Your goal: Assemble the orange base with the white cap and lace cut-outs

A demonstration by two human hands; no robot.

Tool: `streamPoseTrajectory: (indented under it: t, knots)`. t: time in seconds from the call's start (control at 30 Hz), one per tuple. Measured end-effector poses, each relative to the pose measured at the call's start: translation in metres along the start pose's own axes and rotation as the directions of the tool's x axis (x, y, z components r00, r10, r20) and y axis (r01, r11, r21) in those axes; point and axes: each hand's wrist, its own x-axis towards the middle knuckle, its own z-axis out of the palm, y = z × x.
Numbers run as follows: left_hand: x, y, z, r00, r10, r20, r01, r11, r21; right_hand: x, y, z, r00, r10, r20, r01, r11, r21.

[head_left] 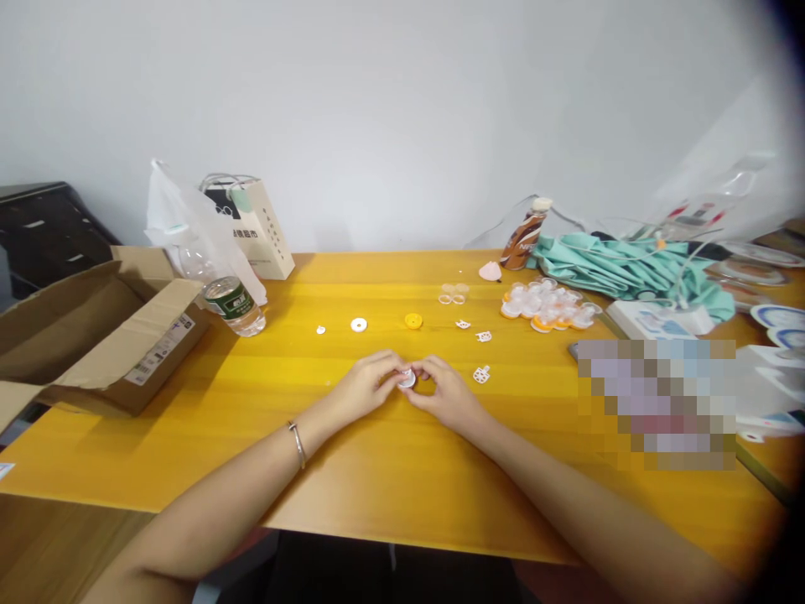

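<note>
Between my two hands, just above the middle of the table, is a small round white disc-shaped part. My left hand pinches it from the left side, and my right hand grips its right edge with thumb and fingers. Beyond the hands lie a white ring, a yellow disc and a tiny white piece. To the right of my right hand are flat white cut-out pieces, one of them close by. Fine details of the held part are too small to make out.
An open cardboard box and a water bottle stand at left, before a paper bag. Clear round cases cluster at right, near a brown bottle and a folded teal cloth item. A blurred patch covers something at far right.
</note>
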Motion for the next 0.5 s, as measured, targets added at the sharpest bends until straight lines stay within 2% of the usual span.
streamPoseTrajectory:
  t: [0.17, 0.4, 0.5]
  knots:
    - [0.0009, -0.0030, 0.0031, 0.999, 0.033, 0.003, -0.033, 0.998, 0.046, 0.0007, 0.0008, 0.0007, 1.000, 0.002, 0.005, -0.002, 1.000, 0.001]
    - [0.0000, -0.0036, 0.0053, 1.000, -0.004, -0.006, 0.004, 1.000, 0.024, 0.0010, 0.0039, -0.0005, 1.000, 0.013, 0.016, -0.013, 1.000, -0.014]
    - [-0.0016, -0.0002, 0.0050, 1.000, -0.011, -0.014, 0.011, 1.000, 0.001, 0.0002, 0.0046, -0.0013, 1.000, 0.023, 0.009, -0.023, 0.999, 0.046]
